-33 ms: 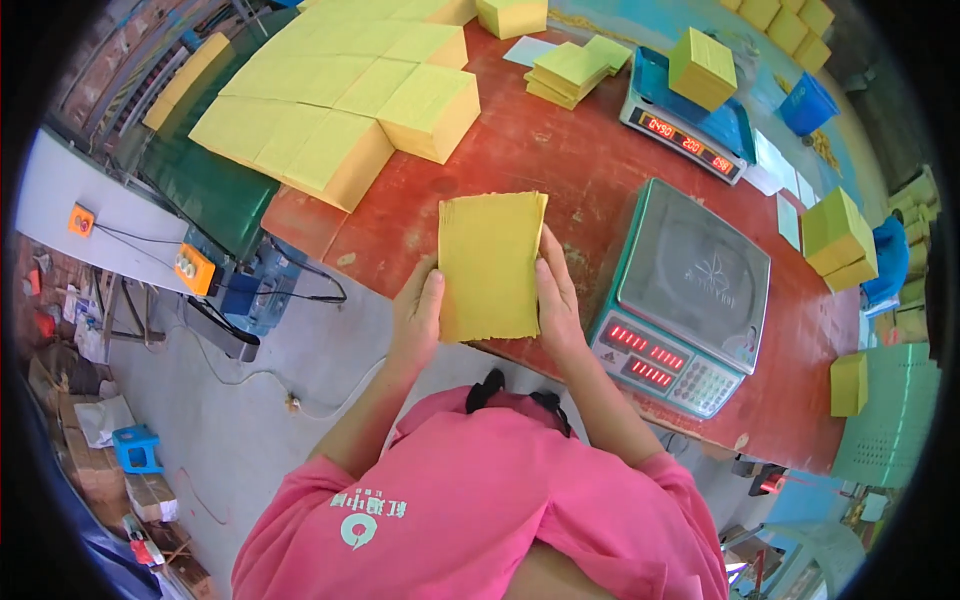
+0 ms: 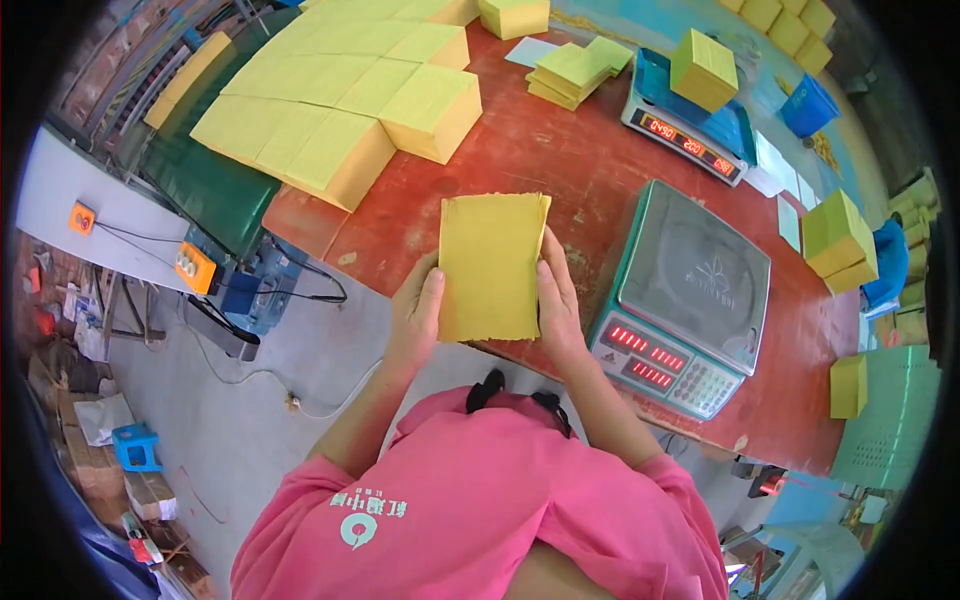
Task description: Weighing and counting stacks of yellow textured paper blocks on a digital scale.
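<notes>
the scene is bright and fairly even — pale light washes the yellow stacks (image 2: 300,120) at far left, while the held yellow block (image 2: 490,270) looks duller. red digits (image 2: 646,346) glow on the near scale (image 2: 692,280), and a light streak runs down the green panel (image 2: 878,432) at right. the middle is crisp; toward the black, rounded rim, straight edges bend — and details soften.

Left hand (image 2: 415,308) and right hand (image 2: 560,302) hold a yellow paper stack (image 2: 490,268) between them, one on each side, at near edge of red worktop (image 2: 580,150); grey-topped scale (image 2: 695,280) to right, red display lit; farther scale (image 2: 684,147) carries a yellow block (image 2: 703,72); more yellow blocks (image 2: 330,100) packed together, far left
</notes>
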The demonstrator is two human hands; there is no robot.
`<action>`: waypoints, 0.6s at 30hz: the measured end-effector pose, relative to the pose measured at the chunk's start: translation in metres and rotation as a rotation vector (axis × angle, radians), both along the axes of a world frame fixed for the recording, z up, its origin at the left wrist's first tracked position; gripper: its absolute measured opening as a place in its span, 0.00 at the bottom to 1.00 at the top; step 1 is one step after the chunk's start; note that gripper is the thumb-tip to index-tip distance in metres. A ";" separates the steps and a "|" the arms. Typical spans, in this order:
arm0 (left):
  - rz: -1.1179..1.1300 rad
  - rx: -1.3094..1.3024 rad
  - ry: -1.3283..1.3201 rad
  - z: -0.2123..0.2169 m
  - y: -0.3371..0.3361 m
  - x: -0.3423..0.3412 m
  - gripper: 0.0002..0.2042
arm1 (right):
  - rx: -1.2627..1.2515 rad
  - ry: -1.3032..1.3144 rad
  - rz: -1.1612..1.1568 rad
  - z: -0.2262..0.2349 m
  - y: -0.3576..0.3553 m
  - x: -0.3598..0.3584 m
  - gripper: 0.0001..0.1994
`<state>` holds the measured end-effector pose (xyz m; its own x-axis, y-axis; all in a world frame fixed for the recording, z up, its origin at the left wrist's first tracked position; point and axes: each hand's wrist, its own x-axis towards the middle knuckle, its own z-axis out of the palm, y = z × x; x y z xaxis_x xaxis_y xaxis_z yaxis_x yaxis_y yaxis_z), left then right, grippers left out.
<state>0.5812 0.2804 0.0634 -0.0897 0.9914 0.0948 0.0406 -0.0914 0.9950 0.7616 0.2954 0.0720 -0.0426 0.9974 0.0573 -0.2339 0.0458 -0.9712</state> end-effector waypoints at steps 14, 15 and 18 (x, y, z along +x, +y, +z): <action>-0.005 -0.501 -0.037 -0.007 0.015 -0.033 0.24 | -0.114 -0.111 0.014 -0.031 0.013 0.006 0.24; -0.015 -0.528 -0.040 -0.006 0.015 -0.033 0.26 | -0.058 -0.093 0.004 -0.036 0.013 0.005 0.25; -0.020 -0.562 -0.042 -0.003 0.013 -0.031 0.28 | 0.030 -0.138 -0.015 -0.040 0.012 0.003 0.25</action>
